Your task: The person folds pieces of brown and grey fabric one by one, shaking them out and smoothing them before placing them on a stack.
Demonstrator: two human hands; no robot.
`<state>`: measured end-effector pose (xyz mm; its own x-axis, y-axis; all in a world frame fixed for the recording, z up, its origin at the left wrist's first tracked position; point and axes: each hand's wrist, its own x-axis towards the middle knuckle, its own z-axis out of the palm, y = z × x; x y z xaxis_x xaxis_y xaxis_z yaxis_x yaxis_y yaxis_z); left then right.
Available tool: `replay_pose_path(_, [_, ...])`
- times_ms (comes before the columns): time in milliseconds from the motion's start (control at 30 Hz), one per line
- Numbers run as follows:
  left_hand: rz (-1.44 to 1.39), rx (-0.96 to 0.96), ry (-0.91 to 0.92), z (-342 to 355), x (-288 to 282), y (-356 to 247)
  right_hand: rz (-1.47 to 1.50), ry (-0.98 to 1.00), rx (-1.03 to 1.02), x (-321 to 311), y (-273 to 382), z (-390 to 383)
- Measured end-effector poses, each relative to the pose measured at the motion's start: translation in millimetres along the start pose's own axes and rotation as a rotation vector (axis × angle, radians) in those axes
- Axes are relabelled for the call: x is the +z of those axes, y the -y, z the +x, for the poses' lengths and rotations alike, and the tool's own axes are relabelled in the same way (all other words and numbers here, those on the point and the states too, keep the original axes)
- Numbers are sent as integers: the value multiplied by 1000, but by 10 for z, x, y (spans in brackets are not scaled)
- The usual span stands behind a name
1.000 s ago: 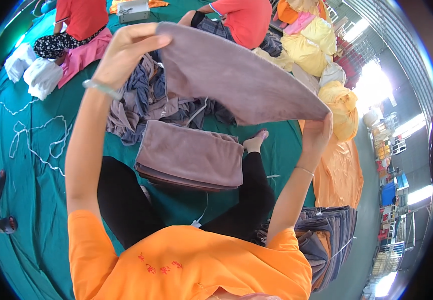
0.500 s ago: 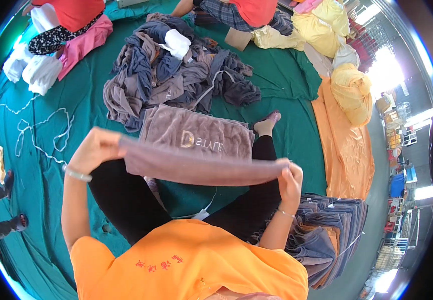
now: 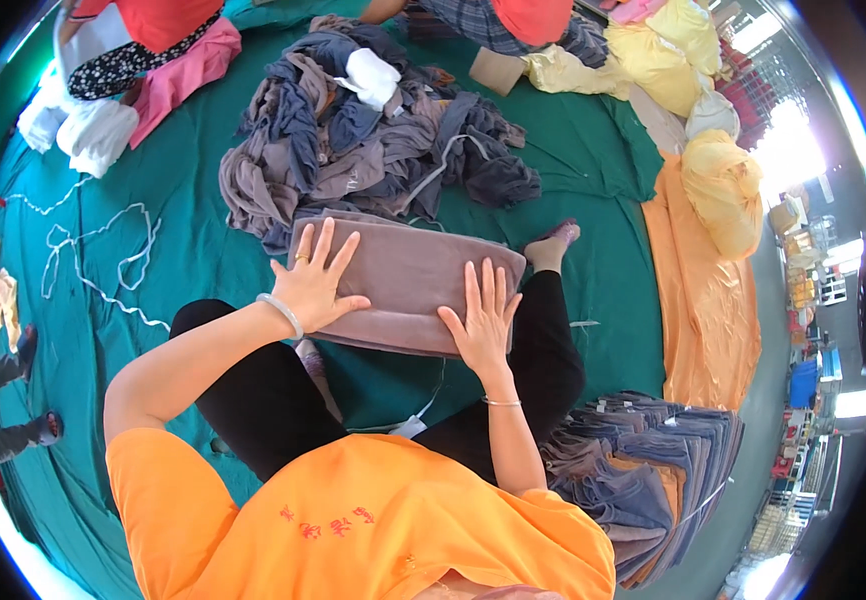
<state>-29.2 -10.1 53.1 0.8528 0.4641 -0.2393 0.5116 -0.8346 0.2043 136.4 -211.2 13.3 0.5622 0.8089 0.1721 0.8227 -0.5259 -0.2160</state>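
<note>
A stack of folded brown towels (image 3: 408, 270) lies between my bent legs, its plain top surface smooth. My left hand (image 3: 311, 288) rests flat on the left part of the top towel, its fingers spread and a ring on one of them. On the right part, near the front edge, my right hand (image 3: 483, 318) presses down with outstretched fingers. Neither hand grips anything. Just beyond the stack rises a loose heap of crumpled grey and brown towels (image 3: 303, 130), with a white cloth (image 3: 369, 79) on top.
A tied bundle of folded towels (image 3: 643, 470) stands by my right hip. White cord (image 3: 78, 255) trails over the green ground sheet (image 3: 593, 300) at left. Orange fabric (image 3: 703, 310) and a yellow sack (image 3: 721, 190) lie at right. Two people in red (image 3: 158, 20) sit farther off.
Both hands held a folded brown towel stretched above the stack. It now lies on top, covering the lettered towel; the hands have let go and lie flat on it.
</note>
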Motion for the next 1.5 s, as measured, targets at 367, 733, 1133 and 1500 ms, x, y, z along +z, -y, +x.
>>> replay_pose_path(367, [-918,-545,98,1427,191,1933,87,38,29,35,-74,-4])
replay_pose_path(733, [-1179,-983,-219,1996,1980,2698,96,25,32,25,-25,-68])
replay_pose_path(1133, [-1423,223,-431,1773,-648,801,231,-26,26,-38,-133,-12])
replay_pose_path(1500, [-1438,612,-133,787,-825,-759,717,-279,-261,-645,278,848])
